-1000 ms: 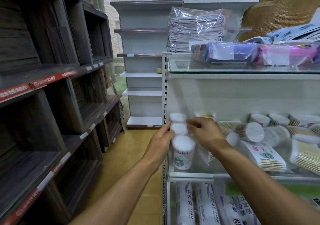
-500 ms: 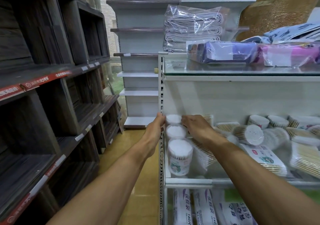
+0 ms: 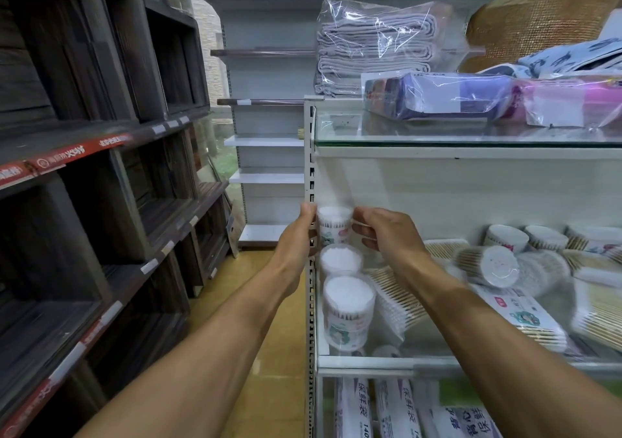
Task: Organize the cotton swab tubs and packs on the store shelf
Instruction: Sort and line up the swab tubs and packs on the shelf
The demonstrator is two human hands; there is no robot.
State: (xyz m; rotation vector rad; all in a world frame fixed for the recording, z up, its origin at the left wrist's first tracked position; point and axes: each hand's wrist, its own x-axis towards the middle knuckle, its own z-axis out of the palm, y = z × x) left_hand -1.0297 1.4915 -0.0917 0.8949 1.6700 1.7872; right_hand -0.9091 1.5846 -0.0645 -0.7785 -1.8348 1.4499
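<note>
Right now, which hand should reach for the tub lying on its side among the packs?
Probably the right hand. It is already inside the shelf, nearer the tipped tub. The left hand is at the shelf's left post, steadying the back tub, and would have to cross over.

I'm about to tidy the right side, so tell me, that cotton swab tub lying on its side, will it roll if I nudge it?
Probably yes: the tipped tub is round and rests on other packs, not flat glass. It looks light, clear plastic packed with swabs, so a nudge should move it easily. Its smooth wall may slip in the fingers.
</note>
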